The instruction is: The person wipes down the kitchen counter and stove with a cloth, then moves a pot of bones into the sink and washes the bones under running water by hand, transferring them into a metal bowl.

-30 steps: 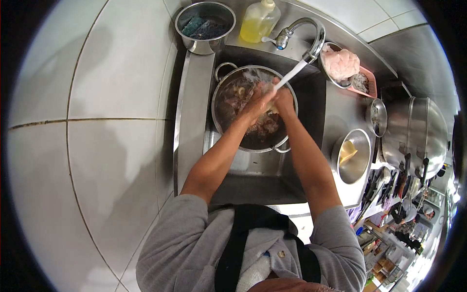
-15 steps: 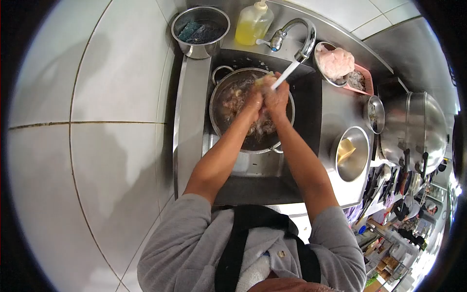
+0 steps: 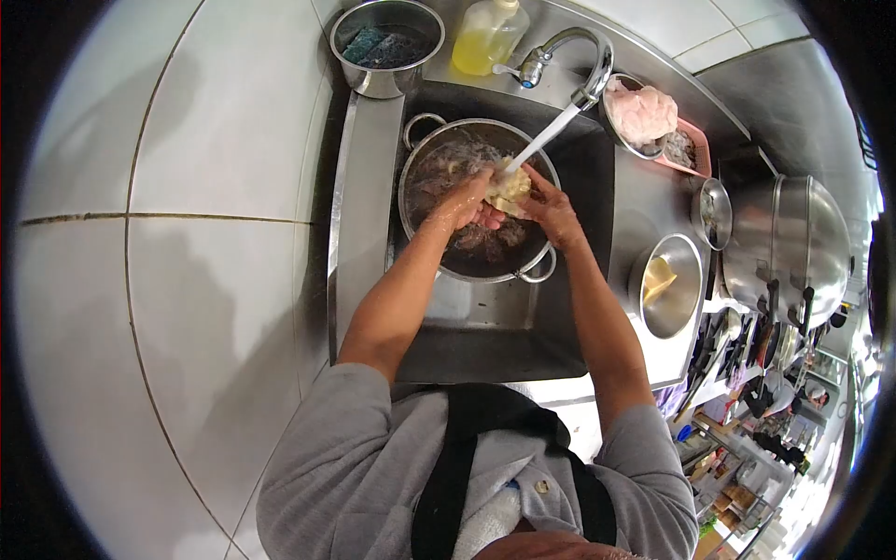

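Note:
Under the running faucet, my left hand and my right hand hold a pale yellow lumpy piece of food between them. Its exact kind I cannot make out. My left fingers curl under it from the left, and my right fingers grip its right side. The water stream strikes its top. Below my hands, a two-handled metal pot stands in the sink, with brownish meat-like pieces in cloudy water.
A steel pot with a blue-green scrubber and a yellow soap bottle stand behind the sink. To the right are a bowl of pale pink meat, a pink basket, a bowl with a yellow piece and a large steamer.
My hands have moved slightly apart and down from a clasped position, showing the pale yellow piece between them. The water stream now hits that piece. The view has shifted slightly.

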### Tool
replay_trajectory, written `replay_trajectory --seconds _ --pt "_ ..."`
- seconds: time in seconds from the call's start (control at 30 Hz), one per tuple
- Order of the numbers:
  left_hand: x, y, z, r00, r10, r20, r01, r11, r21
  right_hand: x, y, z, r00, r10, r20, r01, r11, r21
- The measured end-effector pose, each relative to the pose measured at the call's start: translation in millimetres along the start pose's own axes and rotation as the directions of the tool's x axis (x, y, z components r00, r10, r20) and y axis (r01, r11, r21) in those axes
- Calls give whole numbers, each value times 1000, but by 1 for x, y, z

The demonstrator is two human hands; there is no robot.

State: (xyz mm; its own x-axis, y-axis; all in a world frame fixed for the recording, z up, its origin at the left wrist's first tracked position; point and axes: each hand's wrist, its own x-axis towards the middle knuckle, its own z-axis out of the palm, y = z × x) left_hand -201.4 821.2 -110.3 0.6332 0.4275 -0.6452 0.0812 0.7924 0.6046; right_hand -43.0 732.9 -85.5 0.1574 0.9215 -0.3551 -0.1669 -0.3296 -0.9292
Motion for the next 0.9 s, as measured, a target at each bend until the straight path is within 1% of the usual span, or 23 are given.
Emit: replay_trajectory --seconds 0.03,0.1,0.13,0.2,0.23,0.27,0.33,0.43,0.47,0.5,0.53,0.57,0.6,0.63,0.67,0.7,0.73,0.8,0.83,0.9 --pt "2 -5 -1 1000 -1 12 0 1000 2 -1 5 1 999 -27 19 27 999 -35" --pt "6 -16 -6 999 -3 33 3 1000 9 -4 9 9 999 -32 32 38 978 -206" --pt "6 -23 -11 995 -60 73 56 997 57 -6 12 11 999 -33 37 42 957 -287" --pt "-3 -33 -20 972 -180 149 156 975 161 -5 50 12 999 -18 28 28 908 -419" --pt "1 -50 -26 954 -207 215 168 969 183 -12 59 8 997 69 14 -59 928 -369" --pt "-7 -56 -24 952 -224 207 179 960 216 -28 37 23 988 156 0 -148 937 -318" --pt "-28 -49 -13 947 -292 132 257 938 234 -46 42 23 988 137 -70 -149 965 -216" --pt "-37 -35 -14 965 -237 114 212 957 198 -79 10 14 990 112 -90 -110 994 26" --pt "-29 -37 -22 992 -112 63 103 985 136 -99 -20 12 986 11 -169 -19 999 -47" --pt "-12 -37 -36 1000 14 5 -15 997 82 -118 -46 5 965 -85 -247 35 979 -200" --pt "3 -32 -47 989 138 -57 -136 990 36 -137 -60 -11 944 -160 -287 119 981 -155" --pt "6 -19 -50 955 228 -191 -213 972 99 -152 -59 -35 872 -229 -433 153 967 -203" --pt "9 -5 -52 894 319 -315 -277 945 172 -169 -81 -43 797 -307 -520 138 931 -338" --pt "19 1 -56 857 355 -372 -280 929 243 -178 -93 -52 717 -358 -598 237 932 -274" --pt "28 7 -59 816 393 -424 -275 909 313 -188 -100 -68 629 -422 -653 163 893 -419" --pt "37 12 -60 770 433 -468 -265 885 383 -193 -94 -87 471 -504 -724 44 833 -551" --pt "45 15 -59 753 455 -475 -228 858 461 -196 -86 -101 372 -577 -727 -83 760 -645" --pt "62 18 -55 720 501 -480 -142 784 605 -202 -70 -117 387 -558 -734 -159 744 -649" --pt "73 14 -60 728 540 -423 -148 726 672 -205 -59 -130 428 -572 -700 -178 706 -685" --pt "84 14 -59 731 575 -368 -87 613 785 -210 -43 -144 511 -580 -634 -210 630 -747"
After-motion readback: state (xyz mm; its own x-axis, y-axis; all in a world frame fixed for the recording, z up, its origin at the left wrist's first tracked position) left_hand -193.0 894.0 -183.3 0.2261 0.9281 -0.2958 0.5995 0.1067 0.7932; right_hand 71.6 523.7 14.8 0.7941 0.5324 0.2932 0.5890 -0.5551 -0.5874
